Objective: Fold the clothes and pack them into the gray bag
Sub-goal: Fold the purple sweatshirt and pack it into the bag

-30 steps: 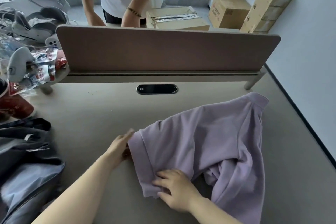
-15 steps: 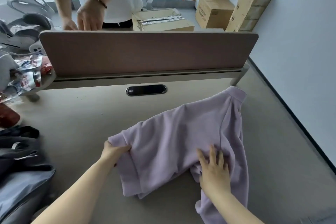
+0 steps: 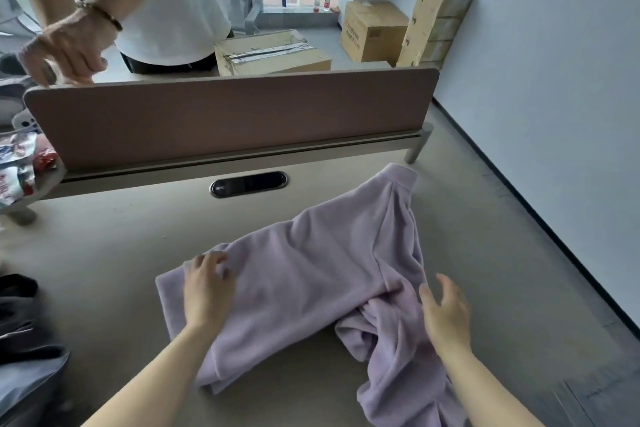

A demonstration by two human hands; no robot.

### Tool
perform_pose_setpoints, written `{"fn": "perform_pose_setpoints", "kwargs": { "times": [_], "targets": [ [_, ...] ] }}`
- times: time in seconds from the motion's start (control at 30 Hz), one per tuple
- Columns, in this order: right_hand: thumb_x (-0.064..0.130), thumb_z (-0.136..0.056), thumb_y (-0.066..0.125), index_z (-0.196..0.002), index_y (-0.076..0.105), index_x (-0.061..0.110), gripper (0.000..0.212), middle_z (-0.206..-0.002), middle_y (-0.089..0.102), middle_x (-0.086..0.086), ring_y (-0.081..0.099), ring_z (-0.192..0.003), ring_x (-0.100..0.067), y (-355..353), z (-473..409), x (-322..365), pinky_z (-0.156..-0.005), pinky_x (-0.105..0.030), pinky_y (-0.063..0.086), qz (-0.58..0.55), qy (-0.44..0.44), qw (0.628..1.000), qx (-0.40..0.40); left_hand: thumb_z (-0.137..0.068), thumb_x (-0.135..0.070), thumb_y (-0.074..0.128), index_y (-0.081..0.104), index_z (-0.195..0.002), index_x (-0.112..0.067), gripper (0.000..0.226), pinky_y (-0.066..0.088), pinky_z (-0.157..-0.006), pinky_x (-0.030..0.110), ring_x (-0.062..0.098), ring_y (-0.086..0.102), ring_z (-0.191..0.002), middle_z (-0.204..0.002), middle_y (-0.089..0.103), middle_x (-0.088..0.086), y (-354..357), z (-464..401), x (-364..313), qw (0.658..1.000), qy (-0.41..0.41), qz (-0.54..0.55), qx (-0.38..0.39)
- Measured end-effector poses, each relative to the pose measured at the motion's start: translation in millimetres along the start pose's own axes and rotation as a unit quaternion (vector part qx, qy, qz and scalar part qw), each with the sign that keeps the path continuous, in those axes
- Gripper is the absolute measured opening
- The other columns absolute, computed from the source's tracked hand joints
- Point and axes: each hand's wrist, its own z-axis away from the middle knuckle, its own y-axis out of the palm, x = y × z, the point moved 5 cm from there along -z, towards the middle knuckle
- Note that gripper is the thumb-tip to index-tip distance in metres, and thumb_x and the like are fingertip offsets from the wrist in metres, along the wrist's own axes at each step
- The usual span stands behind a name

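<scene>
A lilac shirt [image 3: 311, 274] lies crumpled across the beige desk [image 3: 104, 253], one end reaching the far right edge and another hanging off the near edge. My left hand [image 3: 206, 288] rests on its left part with fingers loosely bent, holding nothing. Over the bunched right part hovers my right hand [image 3: 445, 314], its fingers spread and relaxed. The gray bag [image 3: 24, 357] sits at the desk's near left corner, only partly in view.
A brown divider panel [image 3: 225, 118] closes off the far side of the desk, with a black cable port [image 3: 248, 184] in front of it. Another person [image 3: 138, 3] stands behind it. Snack packets [image 3: 17, 166] lie far left. Cardboard boxes [image 3: 374, 31] stand by the wall.
My left hand let go of the shirt's left edge and moved onto the cloth. My right hand lifted off the shirt and shifted right. The view tilted up and left.
</scene>
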Motion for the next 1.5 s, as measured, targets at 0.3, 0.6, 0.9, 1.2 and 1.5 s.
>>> {"fn": "perform_pose_setpoints", "kwargs": {
  "times": [0.3,0.6,0.9,1.2,1.5],
  "targets": [
    [0.002,-0.083,0.064,-0.102,0.069,-0.002,0.021,-0.082,0.073,-0.014,0.067,-0.076,-0.027,2,11,-27,-0.063,-0.03,0.049,-0.213,0.187,0.944,0.166,-0.078,-0.058,0.063,0.058,-0.064,-0.01,0.05,0.034,-0.055,0.025,0.006,0.04,-0.055,-0.059,0.051,-0.008,115,119,-113,0.887,0.046,0.078,0.453],
    [0.002,-0.084,0.062,-0.09,0.068,-0.002,0.009,-0.085,0.073,-0.016,0.066,-0.081,-0.029,-26,-8,-25,-0.074,-0.036,0.049,-0.383,0.127,0.904,0.144,-0.077,-0.034,0.058,0.053,-0.071,-0.016,0.02,0.038,-0.06,0.028,0.016,0.051,-0.071,-0.068,0.053,-0.004,128,141,-150,0.939,-0.012,0.085,0.334],
    [0.036,-0.084,0.073,-0.119,0.058,0.016,0.042,-0.107,0.073,-0.011,0.071,-0.097,-0.031,-15,-13,-37,-0.085,-0.043,0.056,-0.304,0.21,0.86,0.352,-0.077,-0.056,0.07,0.062,-0.116,-0.034,0.046,0.053,-0.093,0.038,0.016,0.061,-0.109,-0.118,0.063,-0.01,140,167,-139,0.823,-0.291,0.28,0.401],
    [0.0,-0.083,0.065,-0.111,0.067,0.008,0.029,-0.103,0.074,-0.012,0.069,-0.099,-0.032,-37,-22,-31,-0.081,-0.038,0.053,-0.441,0.149,0.846,0.261,-0.096,-0.028,0.034,0.06,-0.086,-0.012,0.032,0.041,-0.08,0.036,0.033,0.056,-0.097,-0.098,0.065,0.009,106,103,-146,0.987,-0.016,-0.01,0.157],
    [0.02,-0.079,0.077,-0.126,0.062,0.017,0.049,-0.114,0.072,-0.01,0.069,-0.105,-0.03,-25,4,-25,-0.09,-0.042,0.053,-0.344,0.197,0.821,0.412,-0.095,-0.046,0.007,0.001,-0.152,-0.041,0.058,0.019,-0.118,0.05,0.028,0.004,-0.15,-0.164,-0.001,-0.006,148,41,-58,0.869,0.099,-0.3,0.381]
  ]
}}
